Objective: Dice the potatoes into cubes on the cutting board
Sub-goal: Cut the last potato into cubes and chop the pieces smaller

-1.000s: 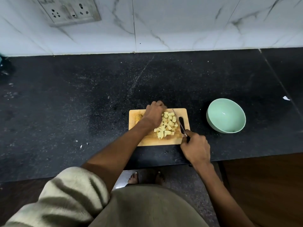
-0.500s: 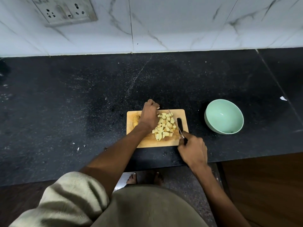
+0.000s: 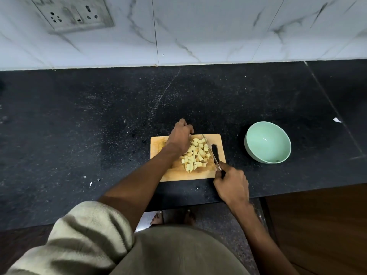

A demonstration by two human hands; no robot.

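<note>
A small wooden cutting board [image 3: 178, 175] lies near the front edge of the black counter. A pile of pale yellow potato cubes [image 3: 195, 153] sits in its middle. My left hand [image 3: 179, 135] rests against the pile's far left side. Its fingers curl down over the board's far edge and hide whatever is under them. My right hand [image 3: 231, 184] grips the dark handle of a knife [image 3: 211, 152]. The blade lies along the right side of the pile, with its tip pointing to the far edge.
A mint-green bowl [image 3: 267, 142] stands on the counter to the right of the board. A marble-tiled wall with a socket plate [image 3: 73, 14] rises behind. Small scraps [image 3: 91, 183] dot the counter at the left. The counter's front edge is just below the board.
My left hand has shifted slightly left and toward the board's far edge. The knife stays along the right side of the pile.
</note>
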